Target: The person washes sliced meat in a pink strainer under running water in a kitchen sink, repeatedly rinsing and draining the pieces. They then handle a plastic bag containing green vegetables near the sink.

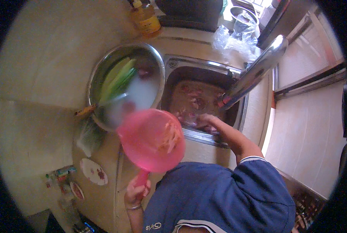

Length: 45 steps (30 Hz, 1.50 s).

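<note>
My left hand (138,188) grips the handle of a pink plastic dipper (144,139), which holds pale orange strips gathered at one side. My right hand (207,120) reaches down into the stainless steel sink (204,135). Its fingers are blurred, and whether they hold anything is hidden. Reddish and pale scraps (195,102) lie on the sink floor around the drain. Left of the sink stands a large steel basin (161,68) containing long green vegetables (118,75) and something whitish. A knife with a wooden handle (86,110) rests across the basin's rim, partly blurred.
A thick chrome faucet (255,70) arches over the sink's right side. Clear plastic bags (234,38) lie behind it. A bottle of yellow liquid (147,21) stands at the back. On the left counter are a plastic bag (89,135) and a white plate (93,171) with dark red bits.
</note>
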### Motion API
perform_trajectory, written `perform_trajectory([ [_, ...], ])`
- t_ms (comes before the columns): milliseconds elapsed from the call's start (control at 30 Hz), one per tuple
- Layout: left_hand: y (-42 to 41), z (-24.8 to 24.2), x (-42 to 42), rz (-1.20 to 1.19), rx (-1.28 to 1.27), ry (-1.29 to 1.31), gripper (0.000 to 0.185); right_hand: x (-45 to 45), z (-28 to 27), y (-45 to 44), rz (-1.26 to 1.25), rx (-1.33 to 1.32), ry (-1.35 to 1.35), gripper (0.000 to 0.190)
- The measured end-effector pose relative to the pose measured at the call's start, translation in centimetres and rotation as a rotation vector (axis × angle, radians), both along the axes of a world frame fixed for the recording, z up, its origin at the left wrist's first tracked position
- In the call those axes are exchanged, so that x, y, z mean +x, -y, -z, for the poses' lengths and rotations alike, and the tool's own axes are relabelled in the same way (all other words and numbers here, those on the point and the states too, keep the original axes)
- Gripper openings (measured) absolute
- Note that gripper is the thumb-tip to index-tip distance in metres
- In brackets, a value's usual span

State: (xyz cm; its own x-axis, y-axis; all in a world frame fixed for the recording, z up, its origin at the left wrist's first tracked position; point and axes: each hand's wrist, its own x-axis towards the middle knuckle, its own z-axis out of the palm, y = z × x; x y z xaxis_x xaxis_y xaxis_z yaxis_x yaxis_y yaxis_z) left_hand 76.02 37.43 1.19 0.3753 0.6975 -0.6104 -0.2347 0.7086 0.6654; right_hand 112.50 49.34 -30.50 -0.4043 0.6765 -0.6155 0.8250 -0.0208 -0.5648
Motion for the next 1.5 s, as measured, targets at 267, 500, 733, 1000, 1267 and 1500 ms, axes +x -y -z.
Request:
perform_trajectory([
  [267, -0.4, -0.8, 1.1, 0.108, -0.027, -0.054, 0.039, 1.4, -1.8, 0.6, 0.235, -0.216, -0.177, 0.025],
  [500, -0.5, -1.5, 3.3, 0.214, 0.005, -0.043, 0.036, 2.9, -12.1, 3.6, 0.858, -0.486, -0.707, 0.036],
  [733, -1.3, 0.1, 3.8, 0.317, 0.025, 0.029, 0.035, 3.7, -7.3, 0.8, 0.645, -0.252, -0.396, 0.029],
  [1000, -1.4, 1.7, 4.8, 0.275, 0.014, -0.022, 0.035, 4.3, -3.9, 0.9, 0.591, -0.069, -0.382, 0.022],
  [1267, -2.1, 1.5, 5.3, 0.299, -0.048, -0.157, 0.032, 5.6, -6.8, 1.1, 0.952, 0.008, -0.487, 0.022],
  [1500, -2.1, 1.6, 5.9, 0.238, -0.035, -0.161, 0.039, 5.6, -14.8, 2.4, 1.109, 0.034, -1.059, 0.016],
])
